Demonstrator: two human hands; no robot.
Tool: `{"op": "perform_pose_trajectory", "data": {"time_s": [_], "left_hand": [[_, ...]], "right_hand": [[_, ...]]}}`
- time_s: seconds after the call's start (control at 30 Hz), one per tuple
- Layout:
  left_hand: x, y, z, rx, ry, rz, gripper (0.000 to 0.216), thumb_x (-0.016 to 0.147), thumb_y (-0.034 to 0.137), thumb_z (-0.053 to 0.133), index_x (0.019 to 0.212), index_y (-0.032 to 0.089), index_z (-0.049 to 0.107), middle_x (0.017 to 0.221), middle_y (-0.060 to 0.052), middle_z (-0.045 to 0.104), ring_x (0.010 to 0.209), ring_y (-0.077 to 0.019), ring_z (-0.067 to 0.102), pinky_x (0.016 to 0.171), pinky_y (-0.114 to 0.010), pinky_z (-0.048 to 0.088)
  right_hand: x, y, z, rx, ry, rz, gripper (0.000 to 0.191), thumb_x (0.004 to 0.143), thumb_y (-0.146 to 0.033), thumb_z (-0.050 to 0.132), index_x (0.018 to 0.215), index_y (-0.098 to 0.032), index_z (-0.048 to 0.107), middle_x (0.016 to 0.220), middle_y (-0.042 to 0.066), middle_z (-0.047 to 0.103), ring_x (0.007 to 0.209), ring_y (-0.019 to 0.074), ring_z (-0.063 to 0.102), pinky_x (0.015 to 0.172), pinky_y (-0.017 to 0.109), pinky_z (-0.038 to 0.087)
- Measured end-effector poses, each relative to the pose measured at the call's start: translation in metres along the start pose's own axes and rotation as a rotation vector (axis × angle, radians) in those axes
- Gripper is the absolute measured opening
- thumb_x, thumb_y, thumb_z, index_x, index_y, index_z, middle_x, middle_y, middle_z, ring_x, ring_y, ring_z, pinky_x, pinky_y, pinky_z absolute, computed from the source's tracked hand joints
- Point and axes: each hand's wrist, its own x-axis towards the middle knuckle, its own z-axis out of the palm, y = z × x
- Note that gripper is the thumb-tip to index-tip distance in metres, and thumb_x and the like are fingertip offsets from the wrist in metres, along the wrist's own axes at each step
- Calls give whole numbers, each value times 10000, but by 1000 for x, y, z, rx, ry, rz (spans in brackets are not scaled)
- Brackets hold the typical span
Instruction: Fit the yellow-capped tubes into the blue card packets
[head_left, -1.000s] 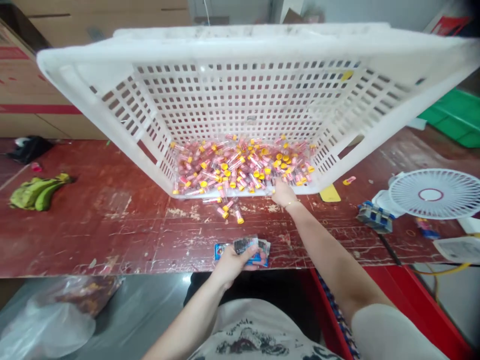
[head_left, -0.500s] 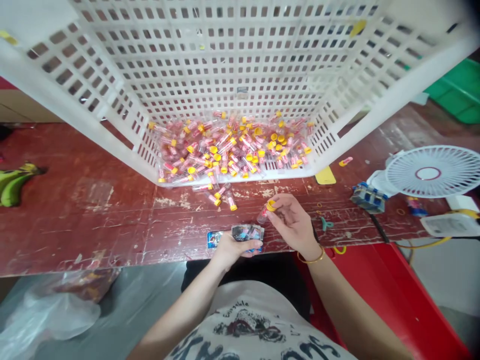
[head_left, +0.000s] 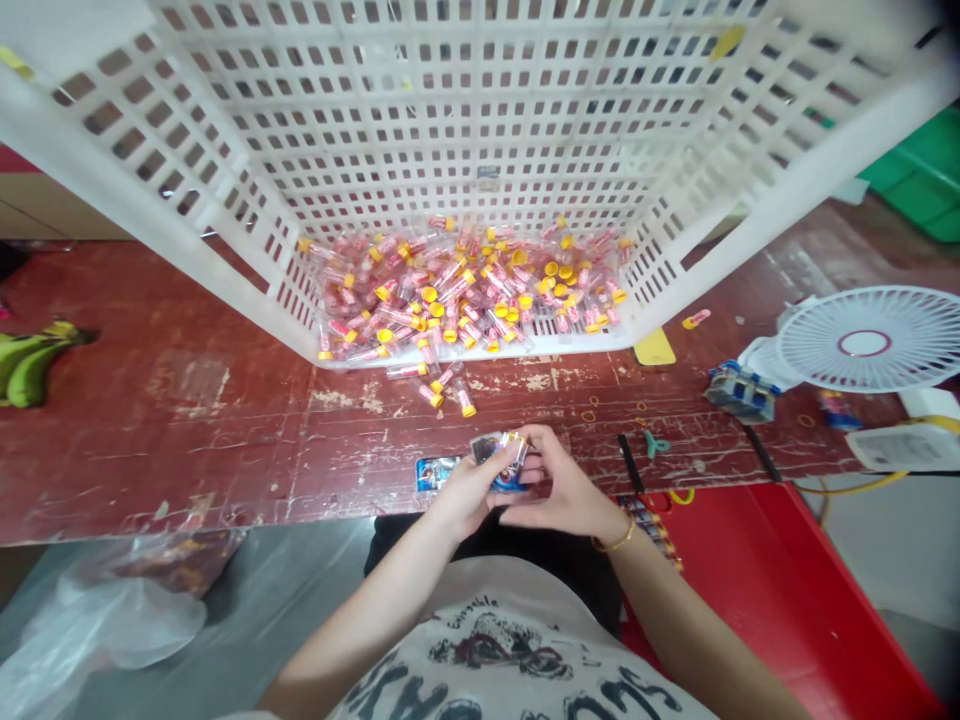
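At the table's [head_left: 225, 450] near edge the left hand [head_left: 459, 492] clasps a thin stack of printed packets [head_left: 487, 448]. Against them sits a yellow-capped vial [head_left: 517, 444], pinched by the right hand [head_left: 564, 492]. It looks light, stiff and slick, so I'd grip it mid-body, near the cap.

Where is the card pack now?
Head view, centre: the card pack is in the left hand at the table's near edge, the right hand holding a yellow-capped tube against it.
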Motion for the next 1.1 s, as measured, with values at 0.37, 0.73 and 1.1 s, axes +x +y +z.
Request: {"op": "perform_pose_trajectory", "data": {"time_s": [0.37, 0.73, 1.1], "left_hand": [[-7, -5, 1, 46, -43, 41, 304, 675, 321, 785, 885, 109, 726, 759, -78, 733, 663, -130, 667, 619, -195, 529], [-7, -12, 7, 86, -40, 36, 289, 668, 317, 790, 863, 115, 721, 773, -65, 722, 690, -128, 660, 640, -200, 526], [-9, -27, 8, 303, -190, -74, 432, 800, 381, 654, 1151, 133, 607, 1135, -166, 671, 964, -264, 664, 753, -387, 569]], "right_hand": [[-11, 19, 17, -177, 253, -97, 686, 623, -101, 698, 1154, -270, 299, 1110, 59, 467, 948, 178, 567, 805, 326, 515], [-25, 20, 12, -136, 273, -98, 678, 625, -139, 742, 1158, -257, 340, 1145, 72, 463, 1031, 204, 541, 855, 341, 494], [-127, 54, -66, 88, 1129, 178, 246, 726, -376, 677, 864, -204, 570, 908, 15, 652, 822, 146, 631, 809, 319, 513]]}}
